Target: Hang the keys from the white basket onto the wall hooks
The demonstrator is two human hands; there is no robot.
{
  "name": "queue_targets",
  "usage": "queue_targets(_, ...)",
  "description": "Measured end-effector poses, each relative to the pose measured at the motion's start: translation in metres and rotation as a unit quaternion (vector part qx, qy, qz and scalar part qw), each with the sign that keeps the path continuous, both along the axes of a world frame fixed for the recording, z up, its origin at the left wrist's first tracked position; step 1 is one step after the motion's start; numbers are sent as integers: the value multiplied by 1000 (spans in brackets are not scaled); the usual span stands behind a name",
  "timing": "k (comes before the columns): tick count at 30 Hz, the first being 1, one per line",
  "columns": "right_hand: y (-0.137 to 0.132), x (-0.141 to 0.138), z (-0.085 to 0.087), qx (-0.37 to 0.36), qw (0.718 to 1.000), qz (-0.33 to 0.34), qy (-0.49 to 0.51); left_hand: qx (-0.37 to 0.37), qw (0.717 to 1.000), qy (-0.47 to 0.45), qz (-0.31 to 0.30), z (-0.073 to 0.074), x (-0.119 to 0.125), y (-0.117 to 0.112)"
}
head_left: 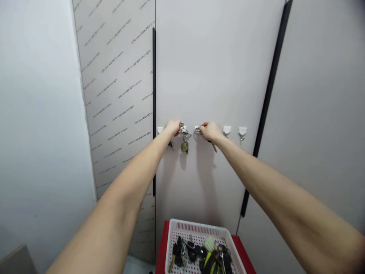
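My left hand (172,127) is closed at the second hook on the pale cabinet door, its fingertips at a small brass-coloured piece of a bunch of keys (184,147). The bunch's metal ring is at the hook, and a brass-coloured piece dangles below. My right hand (211,131) pinches a metal key ring (196,130) at the middle hook. A key (213,147) hangs beneath that hand, partly hidden by it. Another dark key (170,144) shows under my left hand, near the leftmost hook (160,129).
Two white hooks (226,131) are on the right of the row. A white plastic basket (196,227) with several bunches of keys (185,251) stands on a red surface (242,253) below. Long black handles (154,114) edge the door on both sides.
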State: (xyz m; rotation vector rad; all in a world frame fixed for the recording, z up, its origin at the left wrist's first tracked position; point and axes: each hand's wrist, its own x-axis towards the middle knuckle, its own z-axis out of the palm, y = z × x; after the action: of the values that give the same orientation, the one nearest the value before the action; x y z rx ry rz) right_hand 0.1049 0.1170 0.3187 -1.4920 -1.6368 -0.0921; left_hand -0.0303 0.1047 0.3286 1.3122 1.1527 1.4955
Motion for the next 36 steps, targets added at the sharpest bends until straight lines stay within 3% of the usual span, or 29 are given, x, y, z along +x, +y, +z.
queue_targets(7,2,11,14,-55,997,15,42,-49,998,40,-8,-20,-19,2)
queue_targets(11,-1,0,21,-32,999,16,9,-50,998,22,-38,-14,-16,5)
queue_targets(15,-9,-8,21,-12,997,-15,-78,-59,998,11,-16,-10,-11,6)
queue_targets(18,-9,-4,22,8,996,-32,-88,-64,998,7,-16,-11,-10,7)
queue_targets(24,-5,13,24,-58,994,-32,-90,-55,998,-18,-11,-8,-5,15)
queue_targets(28,-12,12,19,35,991,-59,-112,-19,999,-41,-6,0,5,16)
queue_targets(31,-14,12,16,65,993,-55,-84,-10,999,-12,-36,2,7,12)
queue_targets(36,-12,21,13,-30,999,24,21,-15,993,46,-110,-7,-7,4)
